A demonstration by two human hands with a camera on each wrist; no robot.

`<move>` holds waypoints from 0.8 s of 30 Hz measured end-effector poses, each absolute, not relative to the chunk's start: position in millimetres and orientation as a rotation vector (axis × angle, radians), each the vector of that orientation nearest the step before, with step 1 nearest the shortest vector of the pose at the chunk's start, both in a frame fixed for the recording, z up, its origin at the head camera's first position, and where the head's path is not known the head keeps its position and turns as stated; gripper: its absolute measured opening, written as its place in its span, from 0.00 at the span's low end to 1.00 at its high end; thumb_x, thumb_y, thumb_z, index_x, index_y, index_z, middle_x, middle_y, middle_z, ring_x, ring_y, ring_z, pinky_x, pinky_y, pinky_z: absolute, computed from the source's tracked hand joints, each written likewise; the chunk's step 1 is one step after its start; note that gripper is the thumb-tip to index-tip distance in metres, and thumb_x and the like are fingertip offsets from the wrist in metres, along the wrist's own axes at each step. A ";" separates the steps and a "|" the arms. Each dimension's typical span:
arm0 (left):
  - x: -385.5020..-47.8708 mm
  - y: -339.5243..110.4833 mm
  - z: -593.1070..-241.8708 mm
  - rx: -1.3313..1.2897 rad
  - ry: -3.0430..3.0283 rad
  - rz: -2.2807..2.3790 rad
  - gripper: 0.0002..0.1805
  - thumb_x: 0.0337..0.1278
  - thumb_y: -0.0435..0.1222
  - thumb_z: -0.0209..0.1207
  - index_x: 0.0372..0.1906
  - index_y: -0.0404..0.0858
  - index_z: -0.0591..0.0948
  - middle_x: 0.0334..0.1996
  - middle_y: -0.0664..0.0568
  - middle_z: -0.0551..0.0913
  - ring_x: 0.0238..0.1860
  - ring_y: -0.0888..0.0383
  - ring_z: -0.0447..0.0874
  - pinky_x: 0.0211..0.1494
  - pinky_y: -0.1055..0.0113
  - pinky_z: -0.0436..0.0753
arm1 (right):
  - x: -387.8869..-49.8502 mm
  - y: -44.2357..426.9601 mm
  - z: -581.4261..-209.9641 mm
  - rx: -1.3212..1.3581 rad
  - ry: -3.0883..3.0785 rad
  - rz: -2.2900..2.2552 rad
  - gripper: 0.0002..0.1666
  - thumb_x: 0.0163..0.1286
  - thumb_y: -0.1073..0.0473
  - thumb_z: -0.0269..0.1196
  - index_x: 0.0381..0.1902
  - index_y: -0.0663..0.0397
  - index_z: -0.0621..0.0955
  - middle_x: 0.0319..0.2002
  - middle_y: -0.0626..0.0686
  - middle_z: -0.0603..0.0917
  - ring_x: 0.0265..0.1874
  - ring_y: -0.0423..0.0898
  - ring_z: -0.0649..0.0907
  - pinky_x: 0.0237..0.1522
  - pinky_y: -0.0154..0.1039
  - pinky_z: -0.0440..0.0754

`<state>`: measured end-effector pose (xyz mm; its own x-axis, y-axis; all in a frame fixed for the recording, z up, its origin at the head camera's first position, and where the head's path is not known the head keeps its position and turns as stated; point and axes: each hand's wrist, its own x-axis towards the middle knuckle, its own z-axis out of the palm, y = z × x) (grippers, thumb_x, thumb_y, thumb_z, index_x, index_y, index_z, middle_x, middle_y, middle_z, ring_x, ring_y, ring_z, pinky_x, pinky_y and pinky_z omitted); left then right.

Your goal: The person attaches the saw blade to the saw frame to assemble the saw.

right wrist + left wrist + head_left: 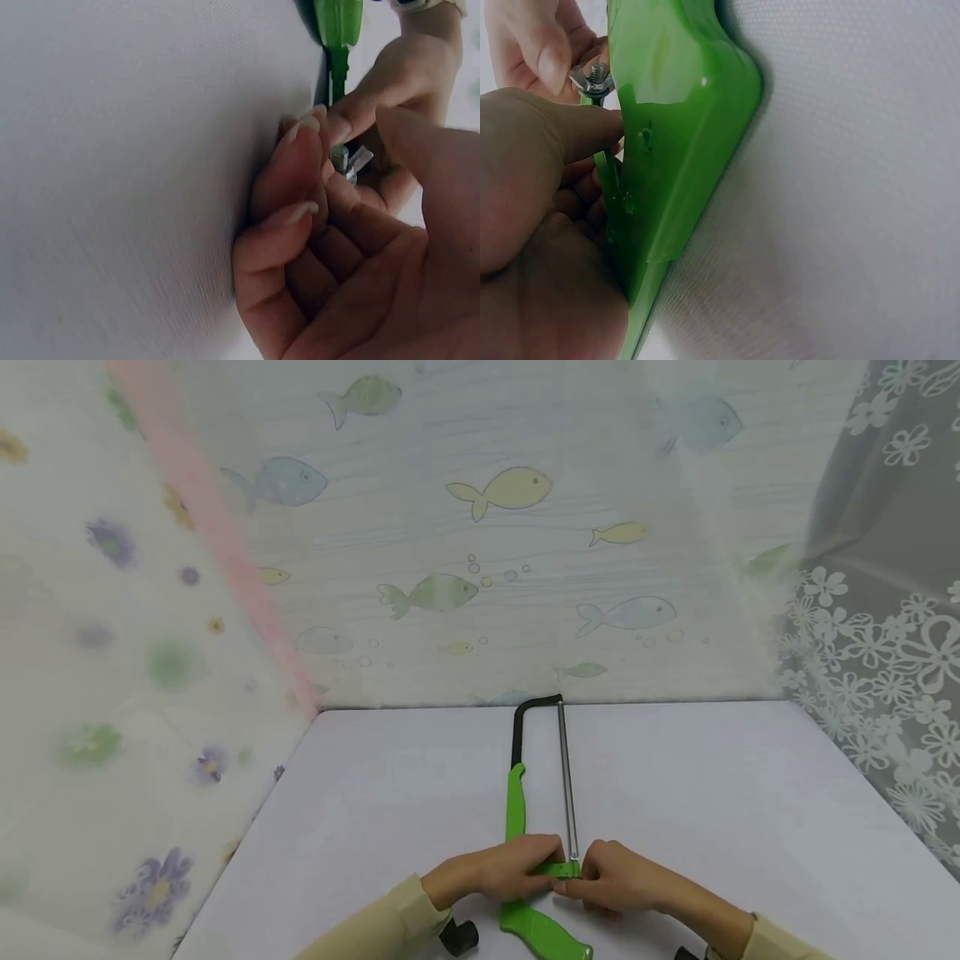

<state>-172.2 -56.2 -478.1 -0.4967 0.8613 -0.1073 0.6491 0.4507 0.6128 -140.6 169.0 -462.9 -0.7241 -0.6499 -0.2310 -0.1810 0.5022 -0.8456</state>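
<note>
A green-and-black hacksaw (515, 802) lies on the white table with its blade (567, 777) to the right of the frame. My left hand (517, 867) grips the green frame by the blade's near end, its thumb lying along the green arm in the left wrist view. A metal wing nut (592, 82) sits on a threaded bolt at that end. Around it are the curled fingers and thumb of my right hand (622, 878). In the right wrist view the wing nut (352, 163) shows partly, behind the fingers. The hacksaw's green handle (547, 935) points toward me.
The white table (405, 777) reaches back to a curtain (495, 552) printed with fish. Flowered cloth (150, 693) hangs at the left, and a grey flowered curtain (892, 652) at the right. A black object (459, 937) is by the left sleeve.
</note>
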 end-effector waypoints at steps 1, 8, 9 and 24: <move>-172.1 -56.2 -478.4 1.276 2.299 0.718 0.03 0.76 0.35 0.56 0.48 0.41 0.74 0.38 0.63 0.74 0.39 0.70 0.70 0.43 0.78 0.72 | -140.0 168.2 -463.4 -0.666 2.227 -1.159 0.31 0.72 0.45 0.66 0.15 0.61 0.81 0.10 0.43 0.74 0.09 0.35 0.70 0.14 0.31 0.65; -171.4 -56.1 -475.4 1.272 2.297 0.716 0.04 0.76 0.36 0.56 0.48 0.42 0.74 0.39 0.64 0.74 0.39 0.71 0.70 0.43 0.78 0.73 | -138.9 165.4 -465.3 -0.592 2.275 -1.143 0.25 0.71 0.53 0.64 0.14 0.57 0.81 0.09 0.44 0.74 0.08 0.37 0.73 0.13 0.32 0.70; -171.4 -56.2 -474.9 1.270 2.295 0.712 0.04 0.76 0.36 0.56 0.48 0.42 0.74 0.38 0.64 0.74 0.39 0.71 0.70 0.43 0.78 0.73 | -138.9 165.3 -465.0 -0.578 2.271 -1.142 0.24 0.71 0.53 0.64 0.15 0.57 0.81 0.09 0.44 0.74 0.08 0.38 0.73 0.13 0.32 0.70; -173.7 -57.3 -476.0 1.285 2.280 0.705 0.04 0.77 0.36 0.55 0.48 0.42 0.73 0.38 0.63 0.73 0.39 0.70 0.70 0.44 0.78 0.72 | -151.8 181.9 -468.7 -0.632 1.898 -1.363 0.18 0.73 0.61 0.63 0.31 0.75 0.83 0.20 0.50 0.80 0.19 0.40 0.78 0.23 0.32 0.74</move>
